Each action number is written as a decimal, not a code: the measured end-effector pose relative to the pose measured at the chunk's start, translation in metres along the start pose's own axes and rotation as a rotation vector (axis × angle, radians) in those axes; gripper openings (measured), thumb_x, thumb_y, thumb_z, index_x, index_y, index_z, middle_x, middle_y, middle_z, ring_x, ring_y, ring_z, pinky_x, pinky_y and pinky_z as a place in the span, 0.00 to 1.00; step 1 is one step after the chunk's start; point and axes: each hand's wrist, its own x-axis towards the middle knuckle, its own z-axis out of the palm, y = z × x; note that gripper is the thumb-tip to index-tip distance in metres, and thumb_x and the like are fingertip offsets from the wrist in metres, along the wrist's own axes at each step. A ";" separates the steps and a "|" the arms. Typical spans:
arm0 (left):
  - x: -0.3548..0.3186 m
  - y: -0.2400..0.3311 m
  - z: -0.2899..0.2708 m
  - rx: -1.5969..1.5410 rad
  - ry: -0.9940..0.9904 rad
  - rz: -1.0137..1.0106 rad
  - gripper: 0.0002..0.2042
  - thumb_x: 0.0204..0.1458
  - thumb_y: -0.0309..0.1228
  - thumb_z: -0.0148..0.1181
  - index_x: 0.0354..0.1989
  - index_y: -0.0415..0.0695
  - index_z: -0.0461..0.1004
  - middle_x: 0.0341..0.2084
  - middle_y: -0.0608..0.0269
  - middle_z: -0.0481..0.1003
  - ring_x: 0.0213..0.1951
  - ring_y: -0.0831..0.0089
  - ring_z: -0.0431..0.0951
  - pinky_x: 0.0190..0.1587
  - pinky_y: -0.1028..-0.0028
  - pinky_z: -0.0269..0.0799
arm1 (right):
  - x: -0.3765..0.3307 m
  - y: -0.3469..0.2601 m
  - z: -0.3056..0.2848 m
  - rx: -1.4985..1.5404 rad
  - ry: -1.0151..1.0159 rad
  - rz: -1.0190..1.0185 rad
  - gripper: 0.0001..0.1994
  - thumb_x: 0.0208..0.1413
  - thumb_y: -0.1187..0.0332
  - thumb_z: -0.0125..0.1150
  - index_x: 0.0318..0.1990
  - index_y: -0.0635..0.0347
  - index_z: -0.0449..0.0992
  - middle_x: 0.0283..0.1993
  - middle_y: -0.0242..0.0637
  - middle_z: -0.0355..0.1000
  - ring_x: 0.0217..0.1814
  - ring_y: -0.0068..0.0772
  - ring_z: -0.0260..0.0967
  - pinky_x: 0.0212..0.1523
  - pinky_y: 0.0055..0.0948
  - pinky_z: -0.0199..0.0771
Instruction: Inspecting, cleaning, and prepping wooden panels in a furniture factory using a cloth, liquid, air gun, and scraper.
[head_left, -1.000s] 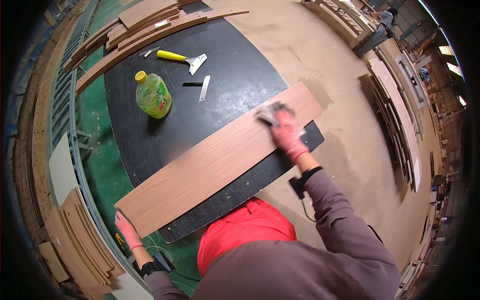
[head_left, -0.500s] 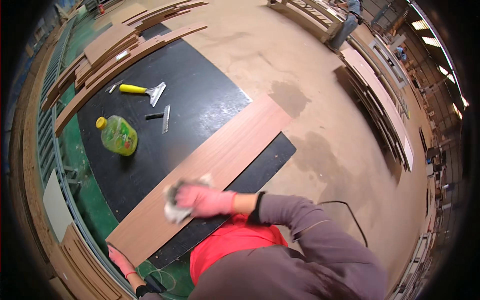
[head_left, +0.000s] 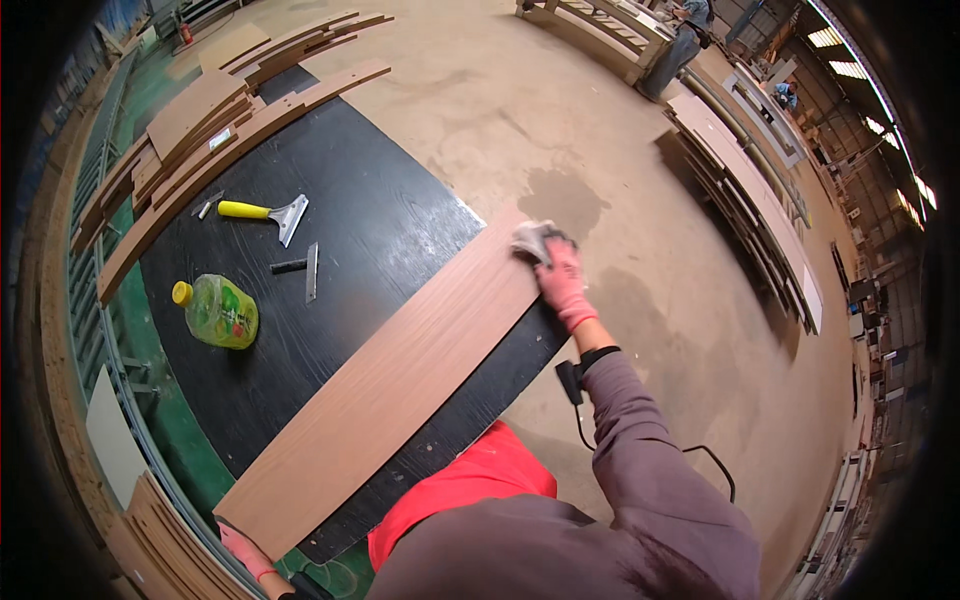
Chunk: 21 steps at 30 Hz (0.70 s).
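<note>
A long reddish-brown wooden board [head_left: 380,390] lies slantwise across the black tabletop [head_left: 400,185]. At its far right end my right hand [head_left: 562,280], in a pink glove with dark fingertips, grips a whitish rag [head_left: 529,240] pressed to the wood. My left hand [head_left: 243,550], gloved the same way, holds the board's near left end, its fingertips partly hidden at the edge. Beyond the board stand a green-yellow plastic bottle [head_left: 222,312] with a yellow cap, a yellow-handled scraper [head_left: 262,212] and a small black-handled tool with a metal blade [head_left: 300,270].
Several wooden boards [head_left: 200,130] are stacked at the table's far left. A green metal roller conveyor [head_left: 85,330] runs along the left. Stacked panels [head_left: 745,200] stand to the right, with a person [head_left: 672,55] behind. A black cable [head_left: 715,460] hangs by my right arm.
My right hand has slid the rag along the board from its near part to the far right end, and the arm is stretched out. My left hand stays at the near end.
</note>
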 end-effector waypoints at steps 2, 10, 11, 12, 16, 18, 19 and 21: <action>0.003 -0.004 -0.001 0.050 -0.001 0.035 0.27 0.61 0.48 0.39 0.47 0.33 0.70 0.40 0.52 0.75 0.38 0.63 0.76 0.41 0.70 0.71 | 0.006 0.060 0.013 0.296 0.073 0.459 0.20 0.49 0.62 0.56 0.49 0.62 0.70 0.45 0.50 0.70 0.49 0.46 0.68 0.49 0.38 0.66; 0.004 -0.015 -0.020 -0.203 -0.224 -0.162 0.27 0.58 0.49 0.44 0.50 0.33 0.69 0.42 0.56 0.74 0.41 0.69 0.73 0.46 0.73 0.66 | -0.009 0.096 -0.020 1.187 0.305 0.906 0.20 0.60 0.62 0.46 0.53 0.66 0.69 0.49 0.37 0.70 0.50 0.31 0.68 0.51 0.31 0.67; 0.002 -0.017 -0.023 -0.182 -0.210 -0.194 0.28 0.58 0.49 0.45 0.50 0.32 0.69 0.41 0.56 0.74 0.41 0.70 0.73 0.45 0.73 0.66 | -0.011 0.080 -0.029 1.106 0.332 0.907 0.19 0.59 0.62 0.46 0.52 0.65 0.70 0.48 0.37 0.71 0.47 0.31 0.69 0.49 0.31 0.68; 0.000 -0.020 -0.024 -0.183 -0.214 -0.219 0.28 0.57 0.49 0.46 0.49 0.31 0.69 0.41 0.56 0.74 0.40 0.71 0.72 0.45 0.73 0.66 | -0.016 0.065 -0.042 1.281 0.285 0.831 0.20 0.60 0.59 0.47 0.51 0.65 0.70 0.46 0.37 0.71 0.45 0.30 0.70 0.46 0.30 0.70; -0.007 -0.031 -0.024 -0.072 -0.168 -0.205 0.27 0.55 0.49 0.50 0.40 0.30 0.72 0.31 0.59 0.74 0.32 0.73 0.70 0.37 0.71 0.67 | -0.037 0.002 -0.067 1.673 -0.240 0.741 0.24 0.59 0.53 0.50 0.53 0.66 0.68 0.50 0.40 0.70 0.50 0.36 0.69 0.53 0.31 0.69; -0.006 -0.035 -0.021 -0.184 -0.115 -0.177 0.26 0.54 0.49 0.51 0.33 0.30 0.74 0.26 0.58 0.73 0.28 0.72 0.69 0.33 0.70 0.67 | -0.066 -0.031 -0.076 1.545 -0.531 0.751 0.20 0.55 0.61 0.53 0.51 0.65 0.69 0.50 0.40 0.70 0.52 0.35 0.66 0.57 0.32 0.64; -0.005 -0.036 -0.021 -0.163 -0.123 -0.208 0.26 0.54 0.49 0.51 0.33 0.30 0.73 0.25 0.56 0.73 0.28 0.71 0.69 0.34 0.70 0.67 | -0.080 -0.048 -0.079 1.251 -0.604 0.733 0.18 0.53 0.63 0.56 0.49 0.64 0.71 0.47 0.38 0.71 0.51 0.33 0.67 0.56 0.31 0.64; -0.003 -0.035 -0.021 -0.117 -0.136 -0.258 0.26 0.54 0.49 0.51 0.32 0.29 0.73 0.25 0.54 0.73 0.28 0.69 0.69 0.34 0.69 0.67 | -0.092 -0.087 -0.063 0.961 -1.222 0.743 0.16 0.52 0.60 0.58 0.42 0.65 0.75 0.41 0.36 0.73 0.42 0.25 0.68 0.45 0.27 0.68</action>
